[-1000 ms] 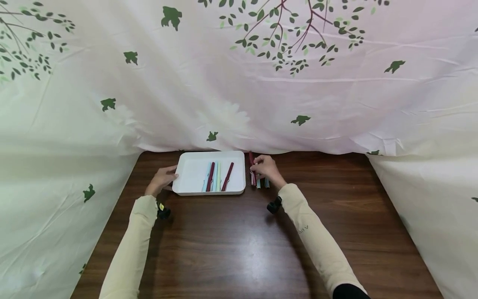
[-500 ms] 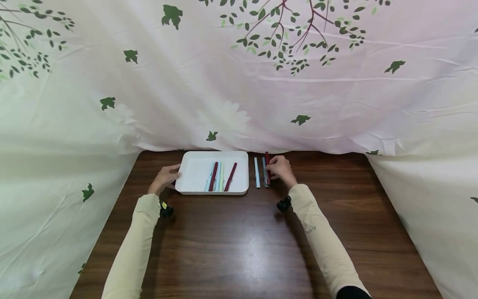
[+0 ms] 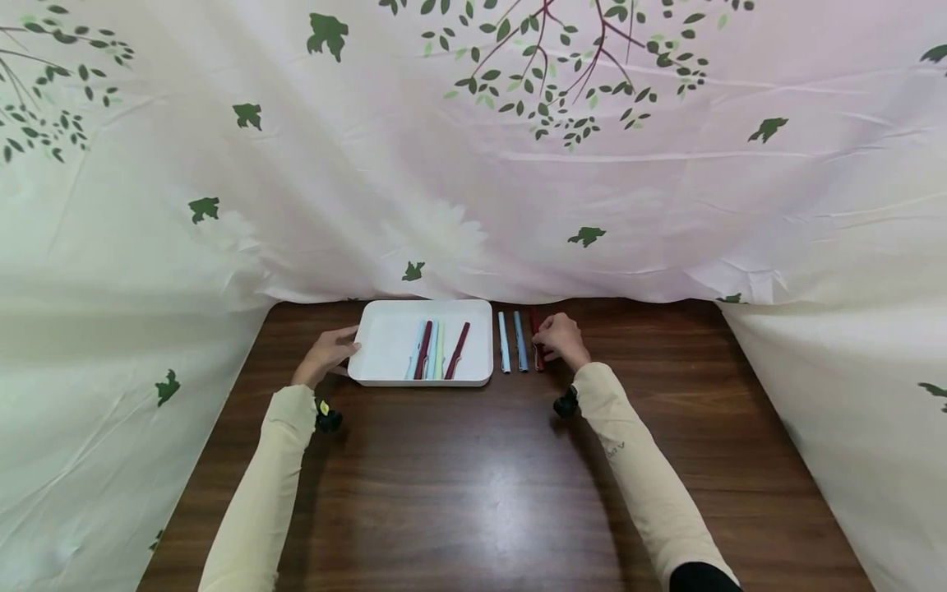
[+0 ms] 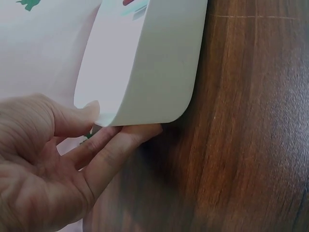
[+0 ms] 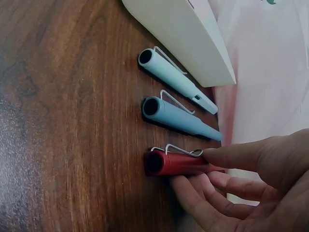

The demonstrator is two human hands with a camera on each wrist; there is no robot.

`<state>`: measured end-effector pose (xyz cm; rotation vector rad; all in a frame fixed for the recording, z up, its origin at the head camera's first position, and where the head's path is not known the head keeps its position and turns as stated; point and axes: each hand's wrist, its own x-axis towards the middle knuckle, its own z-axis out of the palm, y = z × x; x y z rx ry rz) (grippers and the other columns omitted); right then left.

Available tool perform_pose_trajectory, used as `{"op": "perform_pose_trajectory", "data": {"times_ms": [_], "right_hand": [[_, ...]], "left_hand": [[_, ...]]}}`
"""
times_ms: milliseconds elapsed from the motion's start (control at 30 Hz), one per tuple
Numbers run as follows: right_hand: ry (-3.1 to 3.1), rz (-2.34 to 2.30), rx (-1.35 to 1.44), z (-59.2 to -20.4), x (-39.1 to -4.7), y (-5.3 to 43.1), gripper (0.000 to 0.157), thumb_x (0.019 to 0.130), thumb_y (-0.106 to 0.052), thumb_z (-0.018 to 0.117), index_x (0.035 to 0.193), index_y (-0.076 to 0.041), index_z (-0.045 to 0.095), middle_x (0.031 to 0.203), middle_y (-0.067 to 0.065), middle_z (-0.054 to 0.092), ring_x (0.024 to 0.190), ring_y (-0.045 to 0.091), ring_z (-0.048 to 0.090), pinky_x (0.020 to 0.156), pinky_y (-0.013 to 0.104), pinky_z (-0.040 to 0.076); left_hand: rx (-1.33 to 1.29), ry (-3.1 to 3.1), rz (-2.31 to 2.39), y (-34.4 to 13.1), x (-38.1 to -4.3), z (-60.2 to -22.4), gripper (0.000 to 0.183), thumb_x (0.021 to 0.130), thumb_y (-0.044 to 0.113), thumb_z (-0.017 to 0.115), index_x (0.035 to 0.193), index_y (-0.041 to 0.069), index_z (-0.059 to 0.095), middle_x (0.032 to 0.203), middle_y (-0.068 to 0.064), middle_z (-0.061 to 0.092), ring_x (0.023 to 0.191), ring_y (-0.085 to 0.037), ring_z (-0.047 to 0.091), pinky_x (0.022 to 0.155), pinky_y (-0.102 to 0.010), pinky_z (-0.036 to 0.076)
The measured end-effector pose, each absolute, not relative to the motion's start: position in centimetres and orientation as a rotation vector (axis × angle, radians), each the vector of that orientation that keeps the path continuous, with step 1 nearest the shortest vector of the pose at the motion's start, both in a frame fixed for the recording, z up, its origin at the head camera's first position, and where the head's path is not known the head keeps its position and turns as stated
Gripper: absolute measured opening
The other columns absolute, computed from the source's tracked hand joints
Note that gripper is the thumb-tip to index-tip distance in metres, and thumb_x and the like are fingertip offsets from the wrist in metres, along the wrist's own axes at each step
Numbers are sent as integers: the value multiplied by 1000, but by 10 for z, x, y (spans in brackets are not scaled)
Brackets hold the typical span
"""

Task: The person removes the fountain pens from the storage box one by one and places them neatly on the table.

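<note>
My left hand (image 3: 327, 355) grips the left end of a white tray (image 3: 377, 345), thumb over the rim and fingers against its outside, as the left wrist view shows. Inside the tray lie several pens: light blue, pale green (image 3: 440, 349) and dark red (image 3: 457, 349). To the right of it, my right hand (image 3: 561, 337) pinches a red pen (image 5: 178, 164) between thumb and fingers, low at the tabletop. Beside that pen lie a blue pen (image 5: 181, 118) and a light blue pen (image 5: 176, 79), roughly parallel, each with a wire clip. The red pen's far end is partly hidden by my fingers.
The dark wooden table (image 3: 459, 485) extends in front of the tray and to the right. Behind it hangs a pale curtain (image 3: 473, 205) printed with leaves and birds, touching the table's back edge. A small wrist camera (image 3: 565, 403) sits at my right cuff.
My right hand has moved right with the red pen, from beside the tray to past the two blue pens, which are now uncovered. The tray and left hand have shifted slightly right.
</note>
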<state>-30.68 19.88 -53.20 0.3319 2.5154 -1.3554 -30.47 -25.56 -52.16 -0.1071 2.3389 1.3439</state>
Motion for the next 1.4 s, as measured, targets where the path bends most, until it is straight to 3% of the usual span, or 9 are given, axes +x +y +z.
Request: {"op": "perform_pose_trajectory", "data": {"times_ms": [367, 533, 800, 1033, 1233, 1400], "right_hand": [[2586, -1369, 338, -534, -302, 203, 18, 99, -11, 72, 108, 4, 73, 111, 25, 73, 90, 34, 75, 70, 39, 64], [2563, -1422, 333, -536, -301, 204, 19, 99, -13, 72, 107, 4, 74, 113, 25, 74, 90, 34, 76, 69, 38, 65], [2533, -1478, 339, -538, -301, 201, 25, 103, -13, 66, 117, 8, 66, 118, 29, 70, 96, 37, 75, 72, 38, 65], [2503, -1510, 409, -538, -298, 202, 26, 105, -13, 62, 121, 8, 60, 119, 29, 67, 97, 39, 75, 72, 40, 65], [2524, -1471, 371, -530, -294, 199, 32, 108, -16, 57, 129, 8, 57, 123, 30, 64, 102, 41, 72, 77, 44, 65], [2663, -1295, 315, -520, -292, 188, 34, 109, -17, 55, 131, 9, 56, 123, 30, 62, 93, 41, 72, 75, 45, 64]], "left_hand": [[-4, 2283, 1412, -256, -303, -521, 63, 112, 15, 49, 165, -2, 20, 157, -40, 35, 132, -52, 54, 89, -50, 61], [-17, 2294, 1401, -258, -303, -520, 64, 112, 17, 49, 167, 2, 19, 159, -40, 33, 130, -51, 55, 83, -45, 63], [-122, 2328, 1383, -262, -300, -526, 64, 113, 30, 50, 167, 7, 25, 163, -33, 33, 142, -47, 46, 82, -38, 63], [-125, 2355, 1411, -255, -300, -527, 59, 112, 22, 52, 164, 4, 31, 157, -33, 43, 137, -45, 52, 91, -46, 61], [-87, 2346, 1370, -254, -303, -524, 63, 111, 24, 53, 165, 3, 27, 158, -34, 40, 138, -47, 50, 95, -50, 59], [-93, 2375, 1346, -254, -302, -523, 62, 111, 22, 53, 164, 1, 29, 156, -35, 42, 136, -47, 53, 94, -49, 59]]}}
